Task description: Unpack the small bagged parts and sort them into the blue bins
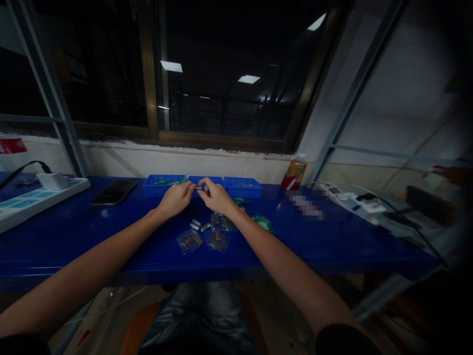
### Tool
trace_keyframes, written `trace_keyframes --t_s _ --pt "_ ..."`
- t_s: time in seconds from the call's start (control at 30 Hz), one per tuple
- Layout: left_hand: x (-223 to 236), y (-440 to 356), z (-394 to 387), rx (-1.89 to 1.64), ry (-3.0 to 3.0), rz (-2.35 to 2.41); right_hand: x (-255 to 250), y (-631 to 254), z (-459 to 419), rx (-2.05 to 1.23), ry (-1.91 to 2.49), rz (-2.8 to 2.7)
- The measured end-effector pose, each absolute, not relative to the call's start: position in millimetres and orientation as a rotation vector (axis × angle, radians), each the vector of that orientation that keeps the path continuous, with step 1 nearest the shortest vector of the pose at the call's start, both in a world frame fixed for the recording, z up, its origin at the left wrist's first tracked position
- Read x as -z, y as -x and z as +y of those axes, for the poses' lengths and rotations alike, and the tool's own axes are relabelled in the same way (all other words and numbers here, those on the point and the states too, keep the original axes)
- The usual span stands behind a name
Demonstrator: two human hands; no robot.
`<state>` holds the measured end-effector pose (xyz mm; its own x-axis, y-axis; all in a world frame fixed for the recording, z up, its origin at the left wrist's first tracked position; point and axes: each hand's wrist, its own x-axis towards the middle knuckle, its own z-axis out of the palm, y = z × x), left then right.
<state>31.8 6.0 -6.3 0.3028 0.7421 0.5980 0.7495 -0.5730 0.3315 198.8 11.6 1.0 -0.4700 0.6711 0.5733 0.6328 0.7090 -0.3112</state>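
Just in front of the blue bins, my left hand (177, 198) and my right hand (216, 198) meet with fingertips pinched. Between them shows a small silvery metal piece (198, 188), gripped from both sides. Its exact kind is too small to make out. On the table nearer to me lie several loose silvery metal cylinders (195, 224). Clear plastic bags with copper-coloured cylinders rest close by, one bag (190, 241) at the left and another bag (217, 240) to its right. Green packets (263, 223) lie beyond my right forearm, partly hidden by it.
Three blue bins stand along the wall: a left bin (157, 191) with green packets, a middle bin (201, 179) partly hidden by my hands, a right bin (246, 191). A phone (114, 192), power strips (48, 195) and a drink bottle (294, 173) are on the blue table (148, 256).
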Motion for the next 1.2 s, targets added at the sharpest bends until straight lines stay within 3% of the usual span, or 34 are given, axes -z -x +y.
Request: trace_keyframes --t_s 0.13,0.3,0.37,0.87,1.2 --pt "2 -29 6 1.039 2.595 -1.500 -2 -200 15 -0.033 1.000 -2.231" --pt "0 -17 5 0.368 3.136 -1.353 -1 -218 35 0.124 1.130 -2.015" --pt "1 -16 5 0.287 3.210 -1.296 1 -229 47 0.186 1.219 -1.916" --pt "13 -17 17 0.358 3.023 -1.283 15 -248 70 0.223 1.476 -1.808" --pt "20 -19 23 0.654 2.753 -1.529 11 -194 25 0.075 1.047 -2.240"
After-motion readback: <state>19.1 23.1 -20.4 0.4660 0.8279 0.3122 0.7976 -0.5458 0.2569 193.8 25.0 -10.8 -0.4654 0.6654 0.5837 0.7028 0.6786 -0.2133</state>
